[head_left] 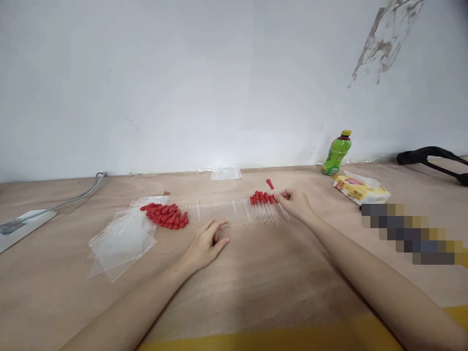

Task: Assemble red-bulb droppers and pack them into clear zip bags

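Note:
My right hand pinches a glass dropper with a red rubber bulb on its upper end, held tilted at the right end of a row. Beside it several droppers with red bulbs lie side by side. To their left stretches a row of clear glass tubes without bulbs. My left hand rests at the near edge of these tubes, thumb and fingers apart, with nothing visible in it. A pile of loose red rubber bulbs lies at the row's left end.
Clear plastic bags overlap left of the bulbs; another small bag lies by the wall. At the right stand a green bottle and a tissue pack, with a black curved object beyond. A grey cable runs at the left.

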### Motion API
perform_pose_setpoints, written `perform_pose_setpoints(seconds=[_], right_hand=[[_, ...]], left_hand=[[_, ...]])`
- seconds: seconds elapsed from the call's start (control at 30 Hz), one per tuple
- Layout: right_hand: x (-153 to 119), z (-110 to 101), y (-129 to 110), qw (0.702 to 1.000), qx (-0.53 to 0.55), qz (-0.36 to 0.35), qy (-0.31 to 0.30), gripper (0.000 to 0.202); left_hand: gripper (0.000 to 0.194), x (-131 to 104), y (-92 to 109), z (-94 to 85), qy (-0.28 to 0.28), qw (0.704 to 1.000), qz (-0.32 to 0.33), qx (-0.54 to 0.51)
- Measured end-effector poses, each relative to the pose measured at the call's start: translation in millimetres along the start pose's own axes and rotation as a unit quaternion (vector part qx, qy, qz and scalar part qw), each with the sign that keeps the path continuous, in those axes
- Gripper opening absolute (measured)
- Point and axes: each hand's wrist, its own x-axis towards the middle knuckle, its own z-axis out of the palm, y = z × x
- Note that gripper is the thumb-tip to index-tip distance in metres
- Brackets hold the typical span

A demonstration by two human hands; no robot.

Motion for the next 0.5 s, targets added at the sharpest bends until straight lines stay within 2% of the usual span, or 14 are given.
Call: perform_pose_setpoints(seconds=[0.13,0.3,0.5], right_hand=[[3,7,20,0.993,-0.093,0.075,0.012,0.027],[2,15,21,0.985,-0.153,0.083,-0.002,0.027],[4,17,22,0.982,-0.166,0.094,-0.016,0.025]], left_hand=[[0.032,0,0,1.1,-0.013,1.000,0.008,-0.002],[0.030,1,0,1.0,-0.016,1.000,0.008,-0.001],[0.028,1,2,0.5,-0.022,1.000,0.003,0.003]])
